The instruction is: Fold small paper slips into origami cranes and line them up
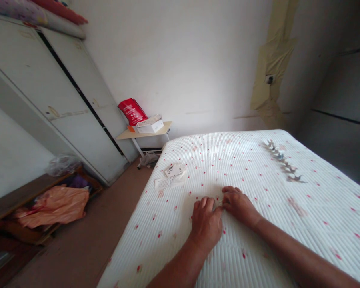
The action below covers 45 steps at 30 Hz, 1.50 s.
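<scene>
My left hand rests on the white ribbed bed cover with red dots, its fingers curled downward. Close to its right, my right hand is also bent over the cover, the thumbs nearly meeting. Anything between or beneath the fingers is hidden or too small to make out. Beyond my left hand lie printed paper pieces, one overlapping another. A row of small folded paper-like shapes runs along the right part of the bed.
A small table by the wall holds a red bag and a white box. Metal cabinets stand at left. An orange plastic bag lies on a low wooden shelf.
</scene>
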Available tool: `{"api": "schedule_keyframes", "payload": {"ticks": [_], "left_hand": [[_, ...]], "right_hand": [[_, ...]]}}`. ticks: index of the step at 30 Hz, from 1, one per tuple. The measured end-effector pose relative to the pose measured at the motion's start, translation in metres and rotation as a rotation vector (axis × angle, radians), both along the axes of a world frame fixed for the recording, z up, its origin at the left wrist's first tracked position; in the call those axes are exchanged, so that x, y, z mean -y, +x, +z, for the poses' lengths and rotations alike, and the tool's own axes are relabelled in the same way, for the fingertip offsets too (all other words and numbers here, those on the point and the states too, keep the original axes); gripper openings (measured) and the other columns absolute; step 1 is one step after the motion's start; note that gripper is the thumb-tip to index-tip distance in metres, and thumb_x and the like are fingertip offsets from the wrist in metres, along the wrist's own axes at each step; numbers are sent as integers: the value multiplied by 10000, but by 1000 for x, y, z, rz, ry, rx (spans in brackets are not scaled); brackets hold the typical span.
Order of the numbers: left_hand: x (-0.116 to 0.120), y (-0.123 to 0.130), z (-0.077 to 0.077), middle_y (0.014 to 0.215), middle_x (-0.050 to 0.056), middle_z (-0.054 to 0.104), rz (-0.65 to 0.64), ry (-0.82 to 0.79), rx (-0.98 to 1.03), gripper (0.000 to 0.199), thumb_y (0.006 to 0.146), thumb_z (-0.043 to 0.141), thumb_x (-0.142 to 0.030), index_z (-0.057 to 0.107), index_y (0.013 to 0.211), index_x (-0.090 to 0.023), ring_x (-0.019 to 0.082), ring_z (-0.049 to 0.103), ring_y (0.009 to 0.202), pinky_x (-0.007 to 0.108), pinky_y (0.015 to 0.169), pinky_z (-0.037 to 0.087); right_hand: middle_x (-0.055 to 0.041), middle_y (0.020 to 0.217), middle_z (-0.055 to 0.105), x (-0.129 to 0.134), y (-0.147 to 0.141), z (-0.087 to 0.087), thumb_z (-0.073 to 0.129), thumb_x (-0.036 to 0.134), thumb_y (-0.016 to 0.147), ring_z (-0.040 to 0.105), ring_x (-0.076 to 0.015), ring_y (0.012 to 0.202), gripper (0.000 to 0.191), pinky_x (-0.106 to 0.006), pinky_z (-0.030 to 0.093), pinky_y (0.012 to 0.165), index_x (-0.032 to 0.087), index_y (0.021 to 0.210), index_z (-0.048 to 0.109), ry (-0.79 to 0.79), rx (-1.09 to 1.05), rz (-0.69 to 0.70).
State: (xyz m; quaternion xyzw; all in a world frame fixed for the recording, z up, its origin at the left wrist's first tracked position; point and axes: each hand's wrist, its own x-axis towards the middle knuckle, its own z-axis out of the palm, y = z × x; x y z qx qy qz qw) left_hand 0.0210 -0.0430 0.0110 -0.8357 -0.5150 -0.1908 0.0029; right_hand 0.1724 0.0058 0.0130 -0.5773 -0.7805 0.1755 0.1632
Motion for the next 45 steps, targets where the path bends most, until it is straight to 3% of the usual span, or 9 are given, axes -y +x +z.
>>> {"api": "schedule_keyframes", "payload": {"ticks": [9, 18, 25, 29, 35, 39, 42, 45], "left_hand": [[-1, 0, 0, 949, 55, 538, 10, -13, 15, 282, 762, 507, -156, 633, 991, -261, 223, 433, 950, 379, 814, 373], [1, 0, 0, 969, 60, 535, 6, -1, 20, 298, 740, 519, -133, 630, 989, -255, 226, 429, 961, 386, 828, 371], [1, 0, 2, 953, 60, 533, 2, -13, -4, 250, 741, 516, -147, 632, 944, -235, 230, 432, 946, 387, 805, 373], [0, 1, 1, 943, 58, 535, 4, -6, 0, 252, 751, 509, -144, 633, 949, -237, 225, 436, 945, 380, 808, 374], [0, 0, 1, 962, 59, 540, 1, -1, 12, 277, 740, 520, -130, 635, 966, -242, 223, 439, 957, 380, 821, 377], [-1, 1, 2, 943, 52, 550, 17, 1, 32, 164, 770, 537, -213, 654, 883, -238, 219, 445, 952, 388, 823, 375], [-4, 4, 3, 928, 46, 551, 21, 12, 45, 153, 751, 596, -357, 656, 802, -225, 222, 445, 955, 405, 836, 367], [-9, 8, 3, 925, 42, 553, 13, 38, 44, 141, 730, 630, -352, 649, 755, -215, 219, 448, 958, 405, 836, 361]], "right_hand": [[-67, 982, 562, -11, 12, -17, 480, -2, 592, 514, -181, 974, 212, -266, 396, 816, 169, 700, 544, 27, -138, 49], [-62, 957, 579, -13, 21, -14, 425, -36, 546, 535, -177, 979, 274, -284, 408, 846, 172, 680, 542, 3, -233, 80], [-52, 887, 599, -15, 27, -4, 468, 50, 616, 560, -166, 851, 172, -263, 428, 772, 171, 711, 545, -100, -289, 68], [-57, 896, 568, -12, 15, -10, 542, 110, 613, 533, -173, 841, 111, -279, 418, 776, 164, 711, 543, -8, -215, -9], [-56, 918, 575, -12, 16, -15, 462, 13, 580, 540, -166, 865, 304, -278, 421, 793, 158, 813, 593, 18, -187, 16], [-77, 1117, 547, -14, 23, -13, 434, -2, 625, 534, -174, 986, 465, -296, 413, 852, 183, 1013, 612, 37, -235, 116], [-78, 1080, 561, -13, 22, -11, 451, 71, 725, 534, -186, 992, 296, -307, 408, 860, 189, 898, 660, 42, -206, 142], [-63, 895, 583, -11, 19, -5, 454, 90, 746, 558, -161, 852, 209, -260, 428, 769, 166, 748, 649, 46, -173, 112]]}}
